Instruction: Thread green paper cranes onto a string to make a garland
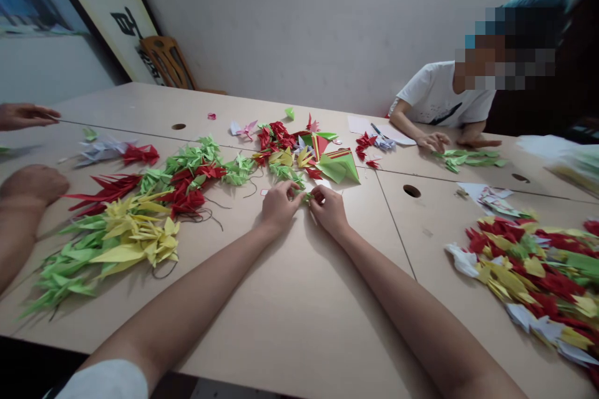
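Observation:
My left hand (281, 207) and my right hand (329, 209) meet near the middle of the table, thumbs and forefingers pinched together. Between the fingertips sits a small green folded paper piece (307, 197), mostly covered by the fingers, so its exact shape is unclear. Just beyond the hands lies a heap of red folded papers (279, 135), with yellow and green ones mixed in. A stack of green paper sheets (337, 166) rests beside that heap. Left of my left hand are strung green paper cranes (199, 156) and yellow paper cranes (135, 230), with dark thread trailing from them.
Across the table (299, 299), a co-worker in a white shirt (435, 93) handles green folded papers (472, 159). Another person's arm (28, 212) reaches in from the left. A large colourful paper pile (538, 274) lies at right, near a cable hole (412, 191).

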### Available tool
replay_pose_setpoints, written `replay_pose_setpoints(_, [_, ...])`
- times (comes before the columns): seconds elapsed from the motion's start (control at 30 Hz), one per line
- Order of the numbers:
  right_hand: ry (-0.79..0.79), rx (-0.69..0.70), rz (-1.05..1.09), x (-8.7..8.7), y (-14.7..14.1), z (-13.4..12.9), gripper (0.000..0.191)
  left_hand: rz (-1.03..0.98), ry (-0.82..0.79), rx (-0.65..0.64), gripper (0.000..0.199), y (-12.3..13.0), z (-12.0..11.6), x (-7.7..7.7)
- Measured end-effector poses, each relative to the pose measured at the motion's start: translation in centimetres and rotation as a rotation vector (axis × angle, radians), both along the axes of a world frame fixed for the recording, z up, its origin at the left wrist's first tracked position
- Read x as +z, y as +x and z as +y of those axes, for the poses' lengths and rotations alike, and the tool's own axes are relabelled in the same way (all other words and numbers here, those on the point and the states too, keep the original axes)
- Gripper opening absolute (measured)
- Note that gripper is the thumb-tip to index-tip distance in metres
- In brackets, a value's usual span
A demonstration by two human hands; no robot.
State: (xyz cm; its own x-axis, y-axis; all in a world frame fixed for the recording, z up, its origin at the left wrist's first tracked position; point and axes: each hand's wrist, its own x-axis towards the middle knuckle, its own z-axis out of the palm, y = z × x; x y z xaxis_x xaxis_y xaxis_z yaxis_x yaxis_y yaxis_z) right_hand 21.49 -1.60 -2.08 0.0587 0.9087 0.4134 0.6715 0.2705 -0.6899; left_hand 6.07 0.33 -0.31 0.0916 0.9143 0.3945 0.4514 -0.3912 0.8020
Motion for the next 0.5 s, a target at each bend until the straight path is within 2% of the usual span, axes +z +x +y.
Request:
replay_pose_setpoints(0.13, [0.012,0.011,-0.009,0.2,0.0,-0.1,0.007,0.087,-0.14,0.012,0.017,-0.1,0.6,-0.4])
replay_pose_setpoints(0.3, [-0.009,-0.045,-0.007,0.4,0.0,-0.1,0.008,0.1,-0.175,0.007,0.013,-0.3,0.8,-0.1])
replay_pose_setpoints(0.5, [-0.125,-0.269,-0.085,1.1,0.3,-0.5,0.009,0.019,-0.18,0.016,0.012,-0.4,1.0,-0.3])
